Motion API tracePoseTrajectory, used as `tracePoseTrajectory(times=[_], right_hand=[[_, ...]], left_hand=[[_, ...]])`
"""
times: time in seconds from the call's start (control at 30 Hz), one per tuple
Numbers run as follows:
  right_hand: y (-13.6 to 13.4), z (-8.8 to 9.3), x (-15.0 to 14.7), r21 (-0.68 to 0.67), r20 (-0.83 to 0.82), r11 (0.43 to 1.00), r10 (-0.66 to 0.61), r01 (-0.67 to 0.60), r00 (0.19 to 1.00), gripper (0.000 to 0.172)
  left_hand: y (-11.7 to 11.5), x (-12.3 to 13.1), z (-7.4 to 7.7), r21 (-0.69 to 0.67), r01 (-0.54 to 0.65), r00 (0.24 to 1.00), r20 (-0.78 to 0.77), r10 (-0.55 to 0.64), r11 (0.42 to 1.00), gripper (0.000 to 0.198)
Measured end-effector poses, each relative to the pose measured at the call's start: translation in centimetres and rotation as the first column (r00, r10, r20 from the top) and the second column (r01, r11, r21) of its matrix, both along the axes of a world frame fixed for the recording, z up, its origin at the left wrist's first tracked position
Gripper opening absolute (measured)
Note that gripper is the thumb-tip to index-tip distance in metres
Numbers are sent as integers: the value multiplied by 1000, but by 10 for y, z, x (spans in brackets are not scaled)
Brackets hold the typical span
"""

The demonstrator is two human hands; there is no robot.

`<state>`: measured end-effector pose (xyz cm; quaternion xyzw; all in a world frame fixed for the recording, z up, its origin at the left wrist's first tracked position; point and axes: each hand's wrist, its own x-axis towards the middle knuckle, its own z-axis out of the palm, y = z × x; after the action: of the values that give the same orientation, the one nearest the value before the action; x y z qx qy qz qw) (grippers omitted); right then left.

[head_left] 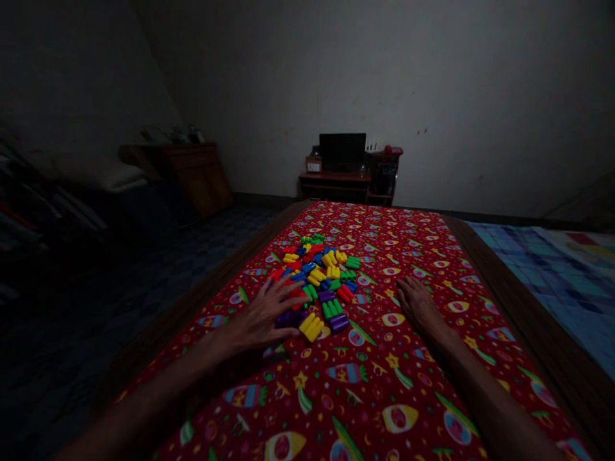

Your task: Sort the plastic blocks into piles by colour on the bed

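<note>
A heap of small plastic blocks (319,272) in red, yellow, blue, green and purple lies on a red patterned cloth (384,358) over a long table. My left hand (264,314) rests at the near left edge of the heap, fingers spread over a purple block (288,318) and beside a yellow one (311,326). My right hand (417,301) lies flat on the cloth, palm down, fingers stretched toward the heap, a little to the right of the blocks and touching none of them.
The table's dark wooden edge (509,288) shows on both sides. A low desk with a dark monitor (343,151) stands against the far wall. A wooden cabinet (192,169) is at the left. A blue checked cloth (552,269) lies to the right. The room is dim.
</note>
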<state>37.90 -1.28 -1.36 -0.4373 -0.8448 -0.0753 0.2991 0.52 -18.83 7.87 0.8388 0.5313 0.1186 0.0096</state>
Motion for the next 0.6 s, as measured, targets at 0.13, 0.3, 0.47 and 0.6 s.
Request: tracePoseTrajectory(times=[0.13,0.3,0.47,0.6], right_hand=[[2,-3,1,3,-5,1000,-8,8,1000,44],[4,-6,2,13,3,1000,2,-2,1000,45],[3,-4,3,23,3,1000,3,-4,1000,45],[3,-2,3,17,8,1000,18,-19,1000,43]], left_hand=[[-33,-5,-36,29,-141,990,15,141,990,84],[-8,6,-57,-1,-218,974,68,218,976,74],[63,15,-50,12,-264,959,107,262,964,77],[106,18,-40,41,-265,956,141,257,963,65]])
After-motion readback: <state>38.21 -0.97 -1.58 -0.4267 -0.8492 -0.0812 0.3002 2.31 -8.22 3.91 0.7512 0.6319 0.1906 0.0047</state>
